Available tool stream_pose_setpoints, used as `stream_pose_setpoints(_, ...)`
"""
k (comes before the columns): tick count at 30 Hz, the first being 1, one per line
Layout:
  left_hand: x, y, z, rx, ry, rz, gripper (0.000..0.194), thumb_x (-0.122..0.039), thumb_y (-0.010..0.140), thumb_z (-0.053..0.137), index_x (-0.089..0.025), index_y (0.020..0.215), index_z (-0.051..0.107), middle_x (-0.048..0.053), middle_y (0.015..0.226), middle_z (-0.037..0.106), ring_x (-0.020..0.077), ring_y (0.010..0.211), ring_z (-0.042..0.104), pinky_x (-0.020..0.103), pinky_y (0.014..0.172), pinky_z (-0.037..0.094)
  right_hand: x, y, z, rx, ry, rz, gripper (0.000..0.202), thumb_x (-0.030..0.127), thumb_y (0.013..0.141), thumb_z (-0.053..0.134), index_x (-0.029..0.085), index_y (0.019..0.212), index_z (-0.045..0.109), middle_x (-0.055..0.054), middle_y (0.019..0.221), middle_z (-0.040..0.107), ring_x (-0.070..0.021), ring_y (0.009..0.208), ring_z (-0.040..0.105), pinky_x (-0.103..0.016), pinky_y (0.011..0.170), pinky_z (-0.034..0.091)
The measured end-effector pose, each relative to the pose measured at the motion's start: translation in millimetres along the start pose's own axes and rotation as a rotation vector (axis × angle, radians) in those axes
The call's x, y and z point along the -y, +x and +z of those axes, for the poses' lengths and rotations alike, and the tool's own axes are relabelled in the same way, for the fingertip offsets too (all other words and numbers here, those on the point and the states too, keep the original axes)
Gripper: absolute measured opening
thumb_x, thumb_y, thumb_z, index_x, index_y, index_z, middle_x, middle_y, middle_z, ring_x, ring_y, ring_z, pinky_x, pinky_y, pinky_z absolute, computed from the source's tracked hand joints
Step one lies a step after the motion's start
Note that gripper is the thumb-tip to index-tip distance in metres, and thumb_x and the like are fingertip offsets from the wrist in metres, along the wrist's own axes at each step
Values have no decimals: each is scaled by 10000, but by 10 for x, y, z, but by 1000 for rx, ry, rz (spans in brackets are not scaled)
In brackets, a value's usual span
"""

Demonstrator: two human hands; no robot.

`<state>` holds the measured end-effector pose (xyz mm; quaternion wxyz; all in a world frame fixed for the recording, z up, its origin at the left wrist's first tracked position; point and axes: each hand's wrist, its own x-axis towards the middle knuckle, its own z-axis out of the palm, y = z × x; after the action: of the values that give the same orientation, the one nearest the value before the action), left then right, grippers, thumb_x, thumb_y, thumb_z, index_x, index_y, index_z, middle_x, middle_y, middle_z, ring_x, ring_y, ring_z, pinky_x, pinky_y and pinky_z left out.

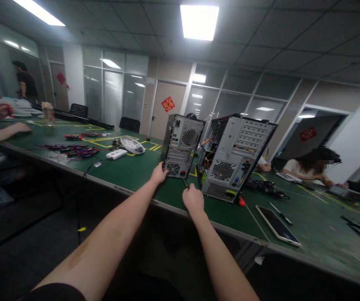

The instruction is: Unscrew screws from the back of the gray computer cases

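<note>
A smaller computer tower (184, 146) stands upright on the green table, its back panel with fan grille and power supply facing me. My left hand (159, 174) grips its lower left edge, the thumb against the back panel; most of the fingers are hidden. Low in front of the tower, my right hand (194, 200) is closed around a screwdriver (185, 183), mostly hidden by the fist. Its thin shaft points up at the bottom right of the back panel; whether the tip touches a screw I cannot tell. Right of it stands a larger computer tower (230, 163) with its left side uncovered.
Left on the table (129, 173) lie a bundle of wires (73, 151), a white power strip (116, 154) and a white basket (132, 144). To the right are a phone (277, 225), a pen-like tool (280, 213) and black cables (266, 187). Other people sit at both ends.
</note>
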<state>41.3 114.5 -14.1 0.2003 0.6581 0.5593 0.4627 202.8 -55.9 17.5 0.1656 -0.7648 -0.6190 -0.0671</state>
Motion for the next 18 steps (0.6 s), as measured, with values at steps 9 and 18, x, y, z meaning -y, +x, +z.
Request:
stream_pose_setpoints(9,-28,-19,-14,8,-1,-13,637,-259,931,696,-127,1512,472,204,1449,644,285,1360,616,382,1156,442,22,-65,40,-50,-24,-59,327,232,1039,407,172,1299,596,-160,1108,723,-264,982,739,-338,793,515)
stream_pose_setpoints(18,-32,-26,-26,7,-16,-14,645,-256,921,713,-132,1508,477,203,1449,645,288,1350,624,372,1149,445,19,-71,60,-73,-35,-56,326,216,1032,391,154,1283,589,-157,1079,719,-262,945,742,-339,769,517)
